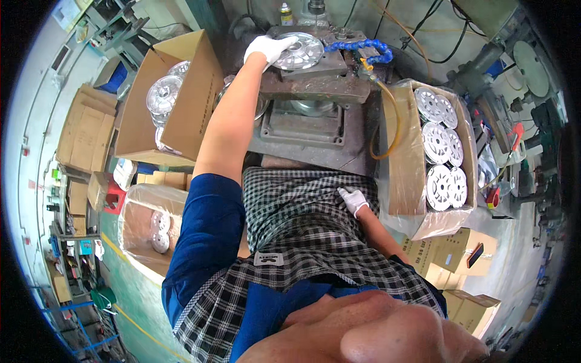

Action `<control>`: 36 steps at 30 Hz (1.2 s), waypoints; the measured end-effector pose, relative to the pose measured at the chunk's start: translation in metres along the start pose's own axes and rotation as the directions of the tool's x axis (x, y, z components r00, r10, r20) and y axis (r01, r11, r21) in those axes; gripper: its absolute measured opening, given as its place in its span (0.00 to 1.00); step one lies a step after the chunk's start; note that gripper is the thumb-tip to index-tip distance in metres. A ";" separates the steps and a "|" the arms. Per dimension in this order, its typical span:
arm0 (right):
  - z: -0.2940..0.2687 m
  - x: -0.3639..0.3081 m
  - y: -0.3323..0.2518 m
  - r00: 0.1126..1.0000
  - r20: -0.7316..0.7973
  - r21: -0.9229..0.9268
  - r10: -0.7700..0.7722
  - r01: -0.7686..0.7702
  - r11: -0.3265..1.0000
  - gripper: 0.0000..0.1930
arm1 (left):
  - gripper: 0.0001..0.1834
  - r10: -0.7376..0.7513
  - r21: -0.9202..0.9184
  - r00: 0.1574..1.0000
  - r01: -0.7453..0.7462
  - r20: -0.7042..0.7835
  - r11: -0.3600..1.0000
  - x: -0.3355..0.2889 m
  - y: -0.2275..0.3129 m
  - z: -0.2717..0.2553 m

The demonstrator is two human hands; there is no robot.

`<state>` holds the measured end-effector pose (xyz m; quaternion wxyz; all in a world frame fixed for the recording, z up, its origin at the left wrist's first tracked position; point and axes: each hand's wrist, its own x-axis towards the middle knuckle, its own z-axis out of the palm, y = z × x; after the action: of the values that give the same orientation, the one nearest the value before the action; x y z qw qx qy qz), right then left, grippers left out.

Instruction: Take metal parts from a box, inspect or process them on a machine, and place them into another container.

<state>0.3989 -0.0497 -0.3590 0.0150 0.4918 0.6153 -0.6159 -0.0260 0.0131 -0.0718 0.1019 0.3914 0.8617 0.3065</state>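
My left hand (pixel 265 48), in a white glove, stretches forward over the machine. Its fingers are closed on the left edge of a shiny round metal disc (pixel 300 53) with a ribbed pattern. The disc is over the machine's upper block, beside a blue segmented hose (pixel 363 45). Down on my checked apron (pixel 302 193) rests my right hand (pixel 353 201), also in a white glove. Its fingers lie loosely apart on the cloth and hold nothing. More round metal parts, partly hidden by my left forearm, sit left of the machine.
A cardboard box (pixel 142 115) with shiny metal discs stands at left. At right, a plastic-lined box (pixel 402 163) holds several cut-out discs (pixel 437 143). Another lined box (pixel 136 233) sits lower left. A yellow tube (pixel 396 115) curves down beside the machine base (pixel 302 127).
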 end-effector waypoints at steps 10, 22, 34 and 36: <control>-0.001 0.041 0.061 0.972 -0.074 -0.083 -0.225 0.219 0.972 0.22 | 0.31 -0.080 -0.234 0.982 0.039 -0.170 0.972 0.006 -0.008 0.007; -0.005 0.036 0.053 0.998 -0.018 -0.015 -0.052 0.052 0.999 0.24 | 0.22 -0.108 -0.198 0.967 0.062 -0.232 0.978 -0.002 -0.003 0.015; -0.004 -0.001 0.001 1.000 0.027 0.147 -0.009 0.005 0.989 0.20 | 0.24 -0.138 -0.203 0.960 0.089 -0.244 0.975 -0.007 -0.002 0.013; -0.003 -0.007 -0.006 0.998 0.056 0.160 0.009 -0.018 0.987 0.20 | 0.25 -0.120 -0.221 0.972 0.074 -0.204 0.973 -0.004 -0.007 0.007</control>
<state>0.4005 -0.0497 -0.3490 -0.0034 0.4782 0.5600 -0.6766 -0.0243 0.0097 -0.0819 0.0637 0.3000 0.8482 0.4318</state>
